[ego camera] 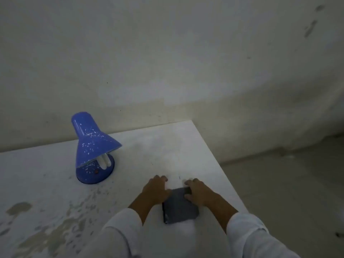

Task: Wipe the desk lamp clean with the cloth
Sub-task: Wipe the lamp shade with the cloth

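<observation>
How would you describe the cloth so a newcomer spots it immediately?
Start at the white table against the wall and go to its near right part, away from the blue desk lamp. Between the two hands lies a dark grey folded cloth, flat and square, the only dark thing on the pale tabletop.

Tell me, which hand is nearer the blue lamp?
The left hand; the lamp stands on its side of the cloth, the right hand beyond.

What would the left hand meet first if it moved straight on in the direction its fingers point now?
Probably nothing soon. The left hand points away from the person, over bare table toward the wall. The blue lamp stands well off to the left of that line, though depth is uncertain.
</observation>
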